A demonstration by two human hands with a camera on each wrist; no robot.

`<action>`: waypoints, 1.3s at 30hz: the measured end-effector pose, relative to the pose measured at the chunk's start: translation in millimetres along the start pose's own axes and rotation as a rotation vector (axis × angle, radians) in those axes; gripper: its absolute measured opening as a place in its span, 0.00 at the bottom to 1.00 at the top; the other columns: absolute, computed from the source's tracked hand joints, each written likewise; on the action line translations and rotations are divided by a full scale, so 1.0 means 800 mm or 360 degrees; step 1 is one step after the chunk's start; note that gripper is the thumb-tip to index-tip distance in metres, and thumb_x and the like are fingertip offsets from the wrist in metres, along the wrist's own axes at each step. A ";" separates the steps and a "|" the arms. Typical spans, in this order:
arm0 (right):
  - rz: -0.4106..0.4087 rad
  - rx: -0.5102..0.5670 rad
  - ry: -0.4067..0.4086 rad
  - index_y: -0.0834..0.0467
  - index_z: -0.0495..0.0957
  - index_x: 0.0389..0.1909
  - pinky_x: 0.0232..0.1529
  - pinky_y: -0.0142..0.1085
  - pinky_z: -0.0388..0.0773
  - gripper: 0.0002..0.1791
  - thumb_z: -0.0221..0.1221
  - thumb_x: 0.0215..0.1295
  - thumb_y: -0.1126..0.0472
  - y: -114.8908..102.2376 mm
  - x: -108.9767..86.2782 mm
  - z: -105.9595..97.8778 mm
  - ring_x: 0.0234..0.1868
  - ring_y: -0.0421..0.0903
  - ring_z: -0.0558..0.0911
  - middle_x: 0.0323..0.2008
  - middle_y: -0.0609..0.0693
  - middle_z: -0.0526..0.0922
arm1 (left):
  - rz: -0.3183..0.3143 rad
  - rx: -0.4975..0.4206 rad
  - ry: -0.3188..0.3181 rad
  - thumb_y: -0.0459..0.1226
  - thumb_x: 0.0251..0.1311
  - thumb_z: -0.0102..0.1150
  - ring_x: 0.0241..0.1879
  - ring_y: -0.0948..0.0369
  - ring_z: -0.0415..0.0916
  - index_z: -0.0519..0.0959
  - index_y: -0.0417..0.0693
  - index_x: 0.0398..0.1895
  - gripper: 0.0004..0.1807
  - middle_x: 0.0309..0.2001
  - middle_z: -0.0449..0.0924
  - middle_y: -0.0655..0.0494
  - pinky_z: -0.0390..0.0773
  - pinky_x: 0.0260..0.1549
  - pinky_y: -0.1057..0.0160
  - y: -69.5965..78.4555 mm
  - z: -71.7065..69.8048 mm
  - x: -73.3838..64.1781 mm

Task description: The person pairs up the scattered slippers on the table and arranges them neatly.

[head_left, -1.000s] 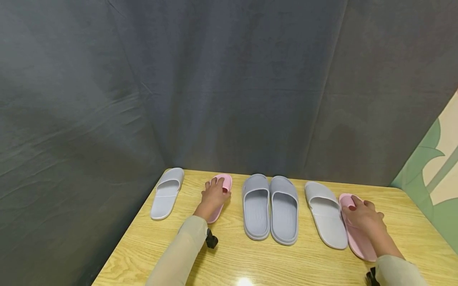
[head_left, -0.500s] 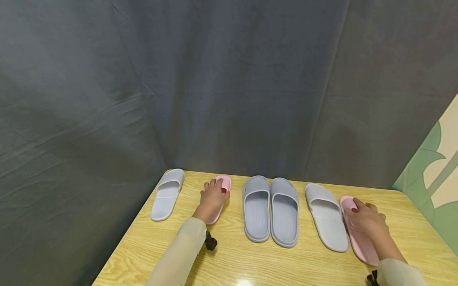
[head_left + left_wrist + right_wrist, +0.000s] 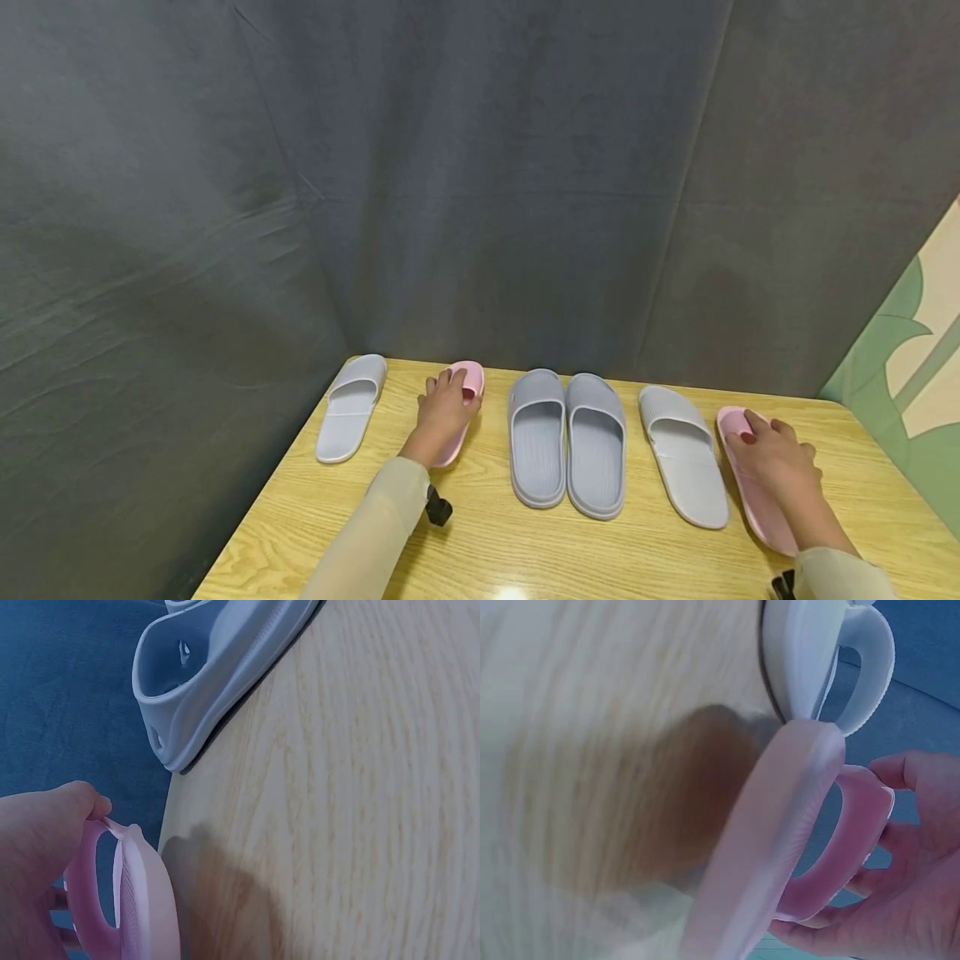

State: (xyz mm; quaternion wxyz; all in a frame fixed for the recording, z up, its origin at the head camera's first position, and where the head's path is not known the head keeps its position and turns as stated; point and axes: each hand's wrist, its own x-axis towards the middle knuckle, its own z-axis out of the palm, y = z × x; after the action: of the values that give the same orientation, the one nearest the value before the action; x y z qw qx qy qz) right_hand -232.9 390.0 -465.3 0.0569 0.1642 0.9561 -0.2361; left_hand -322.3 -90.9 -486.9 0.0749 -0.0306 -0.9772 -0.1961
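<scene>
My left hand (image 3: 442,412) grips a pink slipper (image 3: 472,375) by its strap, left of the middle. In the left wrist view its thumb pinches the strap edge, and the slipper (image 3: 154,900) stands a little off the tabletop above a shadow. Far right, my right hand (image 3: 776,462) holds the other pink slipper (image 3: 767,518) across the strap. The right wrist view has this slipper (image 3: 757,825) tilted and raised, with thumb and fingers around its strap. A light grey slipper (image 3: 693,483) lies just left of it.
Two blue-grey slippers (image 3: 538,454) (image 3: 597,458) lie side by side in the middle. Another light grey slipper (image 3: 348,421) lies at the table's left edge. Dark cloth (image 3: 487,208) hangs behind and left of the wooden table (image 3: 592,558).
Both pink slippers have risen slightly from the tabletop in my hands. The right one has shifted a little to the right, opening a gap to the light grey slipper.
</scene>
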 end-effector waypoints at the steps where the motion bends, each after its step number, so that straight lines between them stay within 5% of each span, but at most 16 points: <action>1: 0.0001 0.0003 0.0005 0.63 0.43 0.79 0.57 0.78 0.53 0.46 0.49 0.73 0.40 -0.001 0.000 -0.001 0.62 0.87 0.48 0.70 0.81 0.41 | 0.0006 -0.0004 0.0009 0.54 0.65 0.60 0.66 0.40 0.62 0.67 0.50 0.73 0.36 0.70 0.67 0.41 0.69 0.57 0.35 0.000 -0.002 -0.001; 39: -0.0174 -0.0014 0.0149 0.64 0.48 0.78 0.50 0.80 0.54 0.42 0.47 0.73 0.44 -0.040 -0.020 -0.016 0.60 0.89 0.53 0.69 0.81 0.45 | 0.0028 -0.0016 0.0116 0.55 0.65 0.60 0.64 0.40 0.65 0.68 0.50 0.72 0.36 0.69 0.68 0.40 0.71 0.53 0.36 0.004 -0.026 -0.016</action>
State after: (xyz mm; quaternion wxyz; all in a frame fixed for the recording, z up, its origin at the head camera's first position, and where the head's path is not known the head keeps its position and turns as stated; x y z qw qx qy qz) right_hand -229.1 364.6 -437.1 -0.0001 0.1222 0.9663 -0.2266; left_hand -307.0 -96.4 -469.0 0.1122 -0.0324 -0.9726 -0.2012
